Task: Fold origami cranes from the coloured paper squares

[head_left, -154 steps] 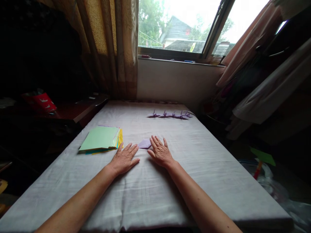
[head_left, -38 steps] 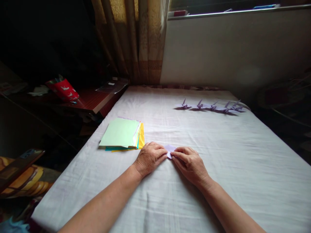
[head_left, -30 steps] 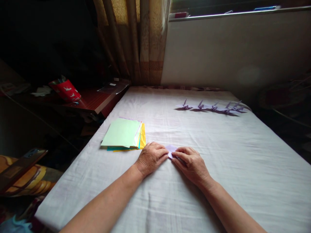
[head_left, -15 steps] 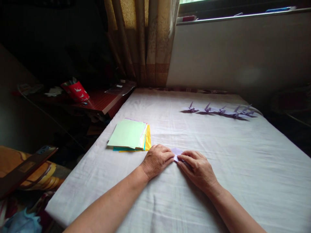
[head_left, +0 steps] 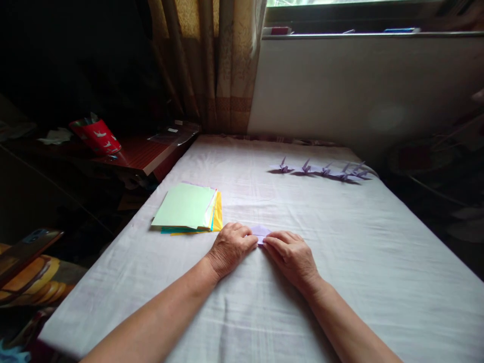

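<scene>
Head view: small purple paper [head_left: 260, 231] flat on white cloth [head_left: 340, 262], early fold stage by its look; most folding left. Left hand [head_left: 230, 247] and right hand [head_left: 291, 254] pinch its near edge, fingers curled. Finished purple cranes [head_left: 321, 169] beyond paper, toward wall. Coloured paper stack [head_left: 187, 214] left of paper. Nothing obstructs.

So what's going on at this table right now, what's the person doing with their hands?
A person is working a small purple paper on a table covered with a white cloth. The left hand and right hand press on it from either side, fingers meeting at the paper. A stack of coloured paper sheets lies to the left. Farther back, a row of folded purple paper cranes stands on the cloth.
</scene>
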Demonstrator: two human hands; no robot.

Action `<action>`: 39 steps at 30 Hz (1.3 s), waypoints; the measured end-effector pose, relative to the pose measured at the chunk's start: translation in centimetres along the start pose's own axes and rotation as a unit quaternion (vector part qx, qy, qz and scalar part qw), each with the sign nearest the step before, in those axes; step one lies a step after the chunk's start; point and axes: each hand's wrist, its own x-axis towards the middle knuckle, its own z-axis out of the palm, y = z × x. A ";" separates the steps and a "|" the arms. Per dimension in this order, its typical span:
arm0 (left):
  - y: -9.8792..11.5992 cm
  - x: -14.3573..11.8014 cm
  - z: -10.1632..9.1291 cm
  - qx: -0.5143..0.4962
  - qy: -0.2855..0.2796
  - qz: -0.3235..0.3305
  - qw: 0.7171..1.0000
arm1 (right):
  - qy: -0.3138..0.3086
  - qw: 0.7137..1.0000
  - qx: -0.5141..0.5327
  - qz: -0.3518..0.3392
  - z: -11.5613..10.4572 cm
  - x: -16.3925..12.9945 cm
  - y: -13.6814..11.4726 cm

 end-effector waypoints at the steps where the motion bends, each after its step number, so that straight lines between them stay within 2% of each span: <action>1: 0.0 0.0 0.0 -0.005 -0.001 -0.005 1.000 | -0.001 1.000 0.004 0.004 -0.1 0.0 0.0; 10: -0.2 0.2 -0.2 -0.070 -0.015 -0.031 0.997 | -0.014 0.997 0.050 0.060 -0.2 0.5 -0.3; 21: 0.6 1.0 -0.3 -0.097 -0.069 -0.124 0.985 | -0.014 0.982 0.123 0.144 0.3 0.6 -0.3; 29: 0.6 1.3 -0.3 -0.113 -0.077 -0.145 0.980 | -0.004 0.973 0.119 0.198 0.6 1.2 -0.8; 39: 0.5 1.6 -0.2 -0.081 -0.085 -0.146 0.982 | -0.009 0.971 0.102 0.217 0.7 1.3 -1.0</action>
